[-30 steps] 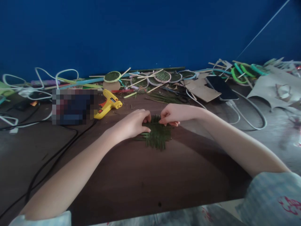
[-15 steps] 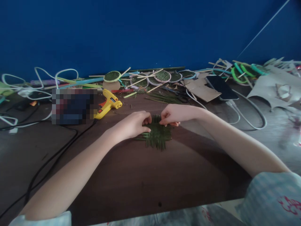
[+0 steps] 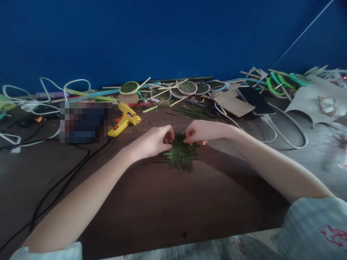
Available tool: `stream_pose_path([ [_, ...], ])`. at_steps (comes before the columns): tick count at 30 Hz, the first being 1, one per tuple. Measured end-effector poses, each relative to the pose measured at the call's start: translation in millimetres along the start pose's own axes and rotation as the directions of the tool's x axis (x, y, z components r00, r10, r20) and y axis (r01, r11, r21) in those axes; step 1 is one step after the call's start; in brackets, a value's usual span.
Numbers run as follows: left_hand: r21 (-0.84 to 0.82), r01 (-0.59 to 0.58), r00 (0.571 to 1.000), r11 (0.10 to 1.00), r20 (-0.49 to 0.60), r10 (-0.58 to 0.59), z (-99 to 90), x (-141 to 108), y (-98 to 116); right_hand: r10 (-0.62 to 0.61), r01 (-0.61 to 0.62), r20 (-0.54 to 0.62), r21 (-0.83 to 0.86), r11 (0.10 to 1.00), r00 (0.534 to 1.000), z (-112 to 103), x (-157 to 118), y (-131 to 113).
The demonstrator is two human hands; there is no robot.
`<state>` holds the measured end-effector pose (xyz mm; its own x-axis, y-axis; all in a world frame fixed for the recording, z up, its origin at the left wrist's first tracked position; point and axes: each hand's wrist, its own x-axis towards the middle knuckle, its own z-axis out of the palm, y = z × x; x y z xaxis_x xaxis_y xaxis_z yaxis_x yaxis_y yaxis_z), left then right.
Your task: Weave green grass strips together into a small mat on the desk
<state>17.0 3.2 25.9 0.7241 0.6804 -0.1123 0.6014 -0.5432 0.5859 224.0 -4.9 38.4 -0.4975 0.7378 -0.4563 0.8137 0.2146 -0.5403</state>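
A small mat woven from green leaf strips (image 3: 181, 157) lies on the dark table, with loose strip ends sticking out along its sides. At its upper left edge, my left hand (image 3: 159, 140) has its fingers curled and its thumb close beneath them, holding the weave. My right hand (image 3: 199, 131) pinches the upper right edge between thumb and forefinger. The fingertips partly cover the strips, so exactly which strip each one grips is hidden.
A yellow glue gun (image 3: 125, 121) lies left of the mat, near black cables (image 3: 67, 177). Behind are round woven pieces (image 3: 187, 87), sticks, loose green strips (image 3: 189, 113) and cardboard (image 3: 233, 102). A phone (image 3: 256, 101) with a white cable lies at right.
My left hand has shifted slightly, its fingertips a little higher and curled more. The mat's lower edge has turned and moved slightly to the right. My right hand stays almost in place.
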Motion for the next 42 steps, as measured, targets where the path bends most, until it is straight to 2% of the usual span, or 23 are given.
stream_pose_path([
  [12,-0.036,0.013,1.000,0.999,-0.007,-0.013,-0.6,0,2,0.019,-0.019,-0.002,0.018,1.000,1.000,-3,-2,-3],
  [16,-0.001,0.054,0.999,0.999,-0.006,-0.054,-2.3,0,3,-0.055,0.055,-0.009,0.093,0.994,0.998,-5,-4,-5],
  [21,-0.005,0.087,0.996,0.996,-0.002,-0.087,-2.4,1,6,-0.139,0.169,-0.151,0.208,0.964,0.979,-1,-7,-15],
  [24,-0.019,0.101,0.995,0.995,0.003,-0.101,-1.2,2,9,-0.193,0.249,-0.245,0.223,0.943,0.950,6,-6,-20],
  [27,0.000,0.100,0.995,0.995,-0.009,-0.100,-0.3,2,9,-0.231,0.302,-0.290,0.229,0.925,0.929,12,-4,-22],
  [32,0.026,0.121,0.993,0.992,0.001,-0.121,-2.3,1,5,-0.156,0.287,-0.412,0.278,0.917,0.898,12,2,-16],
  [36,-0.006,0.125,0.991,0.992,0.052,-0.124,-8.1,1,1,-0.120,0.215,-0.486,0.144,0.966,0.866,15,11,-6],
  [39,-0.006,0.132,0.987,0.991,0.091,-0.131,-12.0,3,-2,-0.203,0.242,-0.483,0.018,0.970,0.852,20,18,-1],
  [42,-0.014,0.126,0.985,0.992,0.116,-0.124,-14.2,4,-3,-0.288,0.287,-0.502,-0.081,0.954,0.815,26,22,1],
])
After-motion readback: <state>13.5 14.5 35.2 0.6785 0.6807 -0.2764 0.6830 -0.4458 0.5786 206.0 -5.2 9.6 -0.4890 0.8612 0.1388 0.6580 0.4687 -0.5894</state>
